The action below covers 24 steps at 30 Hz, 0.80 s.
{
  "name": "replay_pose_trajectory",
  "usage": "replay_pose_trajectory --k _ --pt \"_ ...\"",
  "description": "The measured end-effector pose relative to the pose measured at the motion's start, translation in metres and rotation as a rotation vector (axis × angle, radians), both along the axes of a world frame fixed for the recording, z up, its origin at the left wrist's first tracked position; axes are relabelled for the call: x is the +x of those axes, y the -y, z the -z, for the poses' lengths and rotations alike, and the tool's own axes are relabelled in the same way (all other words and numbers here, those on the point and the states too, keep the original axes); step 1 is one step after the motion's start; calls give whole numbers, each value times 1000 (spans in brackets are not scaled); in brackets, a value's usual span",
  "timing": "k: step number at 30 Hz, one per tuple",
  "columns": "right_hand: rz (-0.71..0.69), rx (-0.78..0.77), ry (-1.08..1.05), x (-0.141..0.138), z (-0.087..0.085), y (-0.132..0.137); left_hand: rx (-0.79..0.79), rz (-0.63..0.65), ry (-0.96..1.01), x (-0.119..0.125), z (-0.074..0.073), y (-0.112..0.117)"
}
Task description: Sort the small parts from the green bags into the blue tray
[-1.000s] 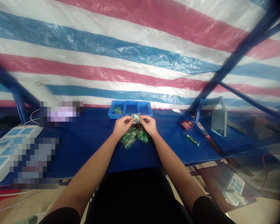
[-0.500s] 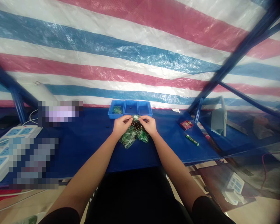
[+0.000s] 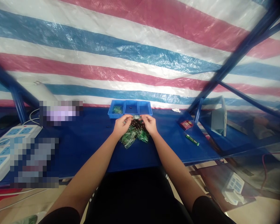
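My left hand [image 3: 123, 125] and my right hand [image 3: 149, 123] face each other over the middle of the blue table. Between their pinched fingertips they stretch a small clear plastic bag [image 3: 136, 117], one edge in each hand. Its contents are too small to make out. Right below lies a pile of small dark parts [image 3: 137, 124]. Nearer to me, green-and-clear plastic bags [image 3: 130, 138] are heaped against that pile. Just behind my fingers stands a blue three-compartment tray [image 3: 116, 116], with green pieces in its left compartment and a small dark piece in the middle one.
On the right of the table [image 3: 84, 155] lie a red box [image 3: 186, 124] and a green tube [image 3: 192, 140]. A white power strip [image 3: 1, 160] with cables sits at the left. Blue metal posts [image 3: 198, 110] rise at both sides before a striped sheet [image 3: 121, 71].
My fingertips have drawn slightly apart, and the bag between them looks flatter and wider. The pile, tray and other things have stayed in place.
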State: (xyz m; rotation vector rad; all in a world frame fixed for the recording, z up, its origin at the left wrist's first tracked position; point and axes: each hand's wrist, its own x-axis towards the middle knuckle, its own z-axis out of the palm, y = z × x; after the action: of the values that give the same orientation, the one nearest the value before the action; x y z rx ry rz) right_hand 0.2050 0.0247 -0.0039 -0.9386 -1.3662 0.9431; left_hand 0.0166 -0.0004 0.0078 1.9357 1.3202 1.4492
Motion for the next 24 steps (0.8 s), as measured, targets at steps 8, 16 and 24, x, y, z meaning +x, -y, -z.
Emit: replay_pose_trajectory --k 8,16,24 --pt "34 39 42 -2 0 1 4 -25 13 3 -3 0" --pt "55 99 65 -1 0 0 -47 23 45 3 -3 0" --pt "18 140 48 -4 -2 2 -1 0 -90 4 4 -4"
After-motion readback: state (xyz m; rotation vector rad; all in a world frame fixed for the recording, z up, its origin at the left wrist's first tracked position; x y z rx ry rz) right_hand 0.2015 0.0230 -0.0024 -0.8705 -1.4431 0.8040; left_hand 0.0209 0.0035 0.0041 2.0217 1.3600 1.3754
